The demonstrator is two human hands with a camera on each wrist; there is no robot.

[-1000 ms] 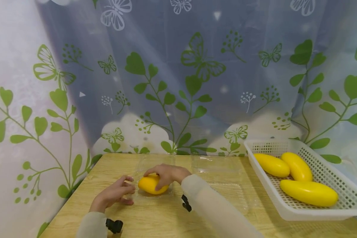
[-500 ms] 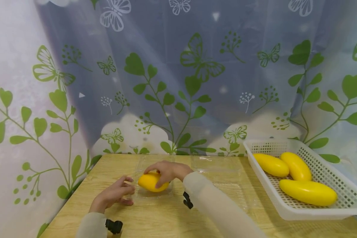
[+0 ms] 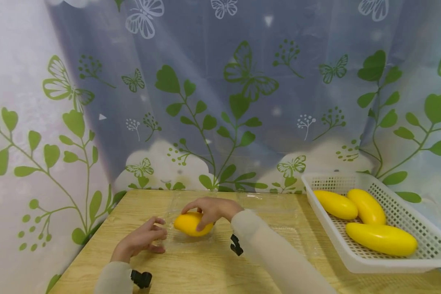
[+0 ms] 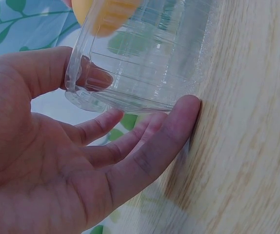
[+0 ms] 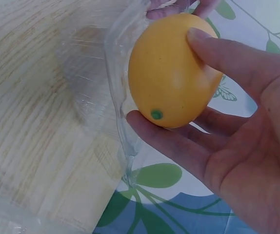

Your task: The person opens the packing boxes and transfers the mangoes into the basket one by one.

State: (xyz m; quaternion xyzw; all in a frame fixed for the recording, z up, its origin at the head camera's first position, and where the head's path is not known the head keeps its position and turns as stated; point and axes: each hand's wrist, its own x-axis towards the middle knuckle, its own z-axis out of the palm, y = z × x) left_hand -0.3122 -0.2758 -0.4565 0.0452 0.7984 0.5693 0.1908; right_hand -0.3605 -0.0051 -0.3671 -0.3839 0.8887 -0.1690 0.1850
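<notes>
**Yellow fruit held over a clear tray**

A curtain point(image 3: 220, 102) printed with green leaves and butterflies hung behind and to the left of a wooden tabletop point(image 3: 191, 269). On the right part of the tabletop stood a white perforated basket point(image 3: 356, 261) with three long yellow fruits point(image 3: 380, 239) lying inside it, well apart from the hands. More clear plastic trays point(image 3: 266, 202) lay flat on the wood between the basket and the hands, hard to tell apart because they were see-through.

Near the left middle of the tabletop sat a clear plastic container point(image 3: 185, 241). The right hand point(image 3: 213, 208) reached across from the right in a pale sleeve, with its fingers and thumb curled round a yellow fruit point(image 3: 192, 223); in the right wrist view the thumb lay along the top of the fruit and the fingers cupped it from below, a small green dot showing at its end. The fruit was at the container, but whether it rested in it or hung just above could not be told. The left hand point(image 3: 143, 239) gripped the container's near left edge, with the thumb inside the rim and the fingers outside against the wood.
</notes>
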